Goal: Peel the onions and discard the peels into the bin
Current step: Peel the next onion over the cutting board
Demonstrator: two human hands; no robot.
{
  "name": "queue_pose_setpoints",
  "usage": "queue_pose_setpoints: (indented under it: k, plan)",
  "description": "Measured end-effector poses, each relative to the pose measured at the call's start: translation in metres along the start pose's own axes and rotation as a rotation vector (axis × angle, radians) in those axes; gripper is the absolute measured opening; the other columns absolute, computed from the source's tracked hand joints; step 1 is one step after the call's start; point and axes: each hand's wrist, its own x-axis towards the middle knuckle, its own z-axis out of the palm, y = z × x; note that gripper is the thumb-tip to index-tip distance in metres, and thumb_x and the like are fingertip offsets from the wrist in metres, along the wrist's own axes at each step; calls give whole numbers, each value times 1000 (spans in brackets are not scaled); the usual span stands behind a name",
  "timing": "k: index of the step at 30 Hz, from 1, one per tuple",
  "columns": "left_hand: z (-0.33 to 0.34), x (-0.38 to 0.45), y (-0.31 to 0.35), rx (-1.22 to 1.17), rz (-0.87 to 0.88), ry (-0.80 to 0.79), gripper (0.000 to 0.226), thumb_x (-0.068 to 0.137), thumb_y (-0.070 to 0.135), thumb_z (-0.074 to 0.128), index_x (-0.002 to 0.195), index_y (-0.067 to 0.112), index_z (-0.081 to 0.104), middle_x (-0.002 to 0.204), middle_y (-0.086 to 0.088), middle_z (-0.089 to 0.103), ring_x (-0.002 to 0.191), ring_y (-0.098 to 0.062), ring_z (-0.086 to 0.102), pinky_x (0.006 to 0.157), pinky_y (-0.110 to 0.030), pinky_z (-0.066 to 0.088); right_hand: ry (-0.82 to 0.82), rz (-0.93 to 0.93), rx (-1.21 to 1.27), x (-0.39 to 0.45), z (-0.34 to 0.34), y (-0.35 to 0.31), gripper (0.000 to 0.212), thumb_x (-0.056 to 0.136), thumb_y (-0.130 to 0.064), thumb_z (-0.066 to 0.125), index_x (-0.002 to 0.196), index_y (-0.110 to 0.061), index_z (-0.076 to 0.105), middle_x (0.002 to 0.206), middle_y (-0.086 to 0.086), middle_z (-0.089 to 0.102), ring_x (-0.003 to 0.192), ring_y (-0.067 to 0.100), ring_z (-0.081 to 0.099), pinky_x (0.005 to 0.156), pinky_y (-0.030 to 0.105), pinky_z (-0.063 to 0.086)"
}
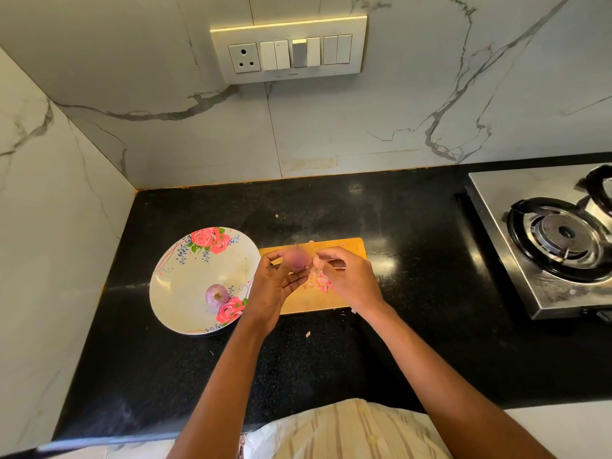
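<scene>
At the left of the black counter (331,359) sits a flowered plate (185,279) with one peeled onion (217,294) lying near its right rim. Just right of the plate, the left hand (275,286) curls its fingers around a second purple onion (297,259), holding it above the wooden cutting board (351,251). The right hand (347,276) is beside that onion, fingertips pinching a piece of skin at its right side. A small heap of pink peels (320,281) lies on the board between the hands. Stray peel scraps (308,333) lie on the counter in front of the board. At the far right stands a steel gas stove (546,246).
</scene>
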Motion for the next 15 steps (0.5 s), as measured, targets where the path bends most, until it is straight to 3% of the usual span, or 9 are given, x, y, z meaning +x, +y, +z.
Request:
queue_pose_setpoints:
  k: [5, 15]
  plan:
    - [3, 0, -1, 76, 15, 40, 41, 96, 37, 64, 126, 11, 55, 107, -5, 76, 100, -25, 75, 87, -33, 60, -27, -137, 63, -4, 9, -19, 32, 92, -22, 75, 123, -16, 71, 115, -6, 74, 102, -1, 69, 87, 17, 57]
    - [-3, -1, -3, 101, 6, 3, 37, 98, 34, 62, 125, 10, 55, 106, -6, 77, 101, -27, 74, 93, -39, 59, 1, -189, 1, -4, 1, -10, 23, 93, -8, 72, 115, -11, 76, 107, -9, 73, 97, -10, 66, 82, 9, 52]
